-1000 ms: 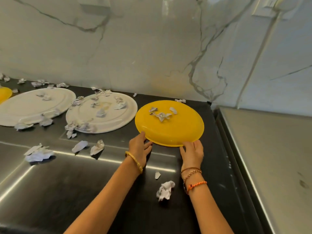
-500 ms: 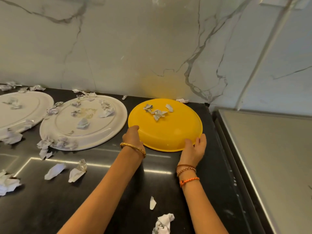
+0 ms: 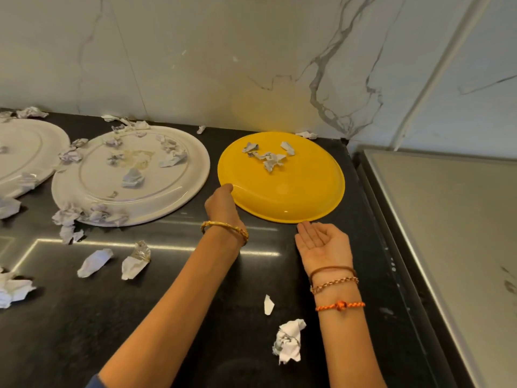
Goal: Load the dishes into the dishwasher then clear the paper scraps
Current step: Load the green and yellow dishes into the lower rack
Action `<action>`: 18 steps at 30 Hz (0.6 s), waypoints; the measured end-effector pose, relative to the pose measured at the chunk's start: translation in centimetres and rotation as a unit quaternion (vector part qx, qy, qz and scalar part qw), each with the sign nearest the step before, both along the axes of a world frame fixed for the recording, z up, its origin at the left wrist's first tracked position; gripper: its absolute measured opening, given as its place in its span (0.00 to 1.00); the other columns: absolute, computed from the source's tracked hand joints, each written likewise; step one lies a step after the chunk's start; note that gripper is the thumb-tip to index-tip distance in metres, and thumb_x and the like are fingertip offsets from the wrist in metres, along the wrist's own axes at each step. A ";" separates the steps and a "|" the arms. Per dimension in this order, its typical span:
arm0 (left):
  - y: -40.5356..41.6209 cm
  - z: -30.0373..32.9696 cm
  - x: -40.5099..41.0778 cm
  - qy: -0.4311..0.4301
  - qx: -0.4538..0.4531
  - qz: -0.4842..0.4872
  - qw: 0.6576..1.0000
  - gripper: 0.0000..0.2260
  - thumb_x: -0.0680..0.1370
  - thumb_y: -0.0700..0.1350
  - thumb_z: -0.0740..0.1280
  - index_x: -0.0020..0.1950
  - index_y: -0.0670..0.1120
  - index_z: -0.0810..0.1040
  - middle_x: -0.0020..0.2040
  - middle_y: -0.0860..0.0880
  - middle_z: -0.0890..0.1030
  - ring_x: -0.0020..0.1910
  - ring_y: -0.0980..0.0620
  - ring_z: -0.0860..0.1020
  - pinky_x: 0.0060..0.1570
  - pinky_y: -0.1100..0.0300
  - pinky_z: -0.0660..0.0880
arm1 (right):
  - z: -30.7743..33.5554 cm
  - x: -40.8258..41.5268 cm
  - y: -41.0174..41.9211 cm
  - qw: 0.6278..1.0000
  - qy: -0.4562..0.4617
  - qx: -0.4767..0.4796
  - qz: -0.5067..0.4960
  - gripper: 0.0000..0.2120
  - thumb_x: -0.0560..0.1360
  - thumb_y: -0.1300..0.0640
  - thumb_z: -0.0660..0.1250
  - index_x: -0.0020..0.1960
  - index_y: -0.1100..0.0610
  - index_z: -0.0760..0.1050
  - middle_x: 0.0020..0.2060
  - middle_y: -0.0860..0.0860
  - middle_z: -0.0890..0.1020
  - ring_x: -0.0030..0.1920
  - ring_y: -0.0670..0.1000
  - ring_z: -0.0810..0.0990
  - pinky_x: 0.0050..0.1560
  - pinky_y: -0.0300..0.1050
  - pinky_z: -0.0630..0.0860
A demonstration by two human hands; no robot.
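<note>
A yellow plate lies on the black counter near the back wall, with a few crumpled paper scraps on its far part. My left hand is at its left rim, fingers curled onto the edge. My right hand lies palm up at the near rim, fingers straight, tips touching or just under the edge. To the left sits a large white plate strewn with scraps. A second white plate is cut off at the left border.
Loose paper scraps lie on the counter, among them a crumpled ball near my right forearm and two pieces at front left. A steel surface adjoins the counter on the right. A marble wall stands behind the plates.
My right hand has turned palm up and shifted from the plate's right rim to its near edge. My left hand stays on the left rim. The view has moved closer.
</note>
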State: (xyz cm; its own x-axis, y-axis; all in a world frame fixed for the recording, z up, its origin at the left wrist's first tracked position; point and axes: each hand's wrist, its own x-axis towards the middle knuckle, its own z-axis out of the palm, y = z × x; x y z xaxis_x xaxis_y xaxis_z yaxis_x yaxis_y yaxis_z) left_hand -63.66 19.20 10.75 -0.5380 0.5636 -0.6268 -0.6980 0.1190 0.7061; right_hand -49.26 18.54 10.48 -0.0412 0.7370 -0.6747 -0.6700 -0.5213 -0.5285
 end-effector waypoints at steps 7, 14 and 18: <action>0.5 0.9 -2.0 0.008 0.039 -0.050 0.998 0.10 0.80 0.46 0.56 0.59 0.46 0.71 0.57 0.42 0.75 0.50 0.47 0.73 0.58 0.52 0.67 | 0.1 1.4 2.4 0.995 -0.072 0.072 0.017 0.20 0.78 0.61 0.58 0.69 0.64 0.64 0.69 0.58 0.67 0.70 0.54 0.65 0.68 0.46 0.62; 0.3 1.3 -5.0 -0.120 0.041 -0.082 0.989 0.20 0.81 0.48 0.54 0.71 0.41 0.62 0.65 0.46 0.72 0.65 0.47 0.69 0.55 0.45 0.68 | -0.8 2.6 3.9 0.985 -0.050 0.104 0.131 0.10 0.79 0.58 0.56 0.58 0.57 0.71 0.49 0.51 0.76 0.62 0.53 0.71 0.66 0.49 0.63; 0.3 1.0 -4.4 -0.065 0.019 -0.143 0.987 0.03 0.80 0.42 0.59 0.48 0.44 0.72 0.48 0.48 0.75 0.57 0.50 0.71 0.50 0.49 0.68 | -1.9 -0.3 5.3 0.986 -0.070 0.111 0.098 0.19 0.79 0.67 0.55 0.70 0.59 0.62 0.68 0.58 0.68 0.68 0.60 0.67 0.61 0.57 0.67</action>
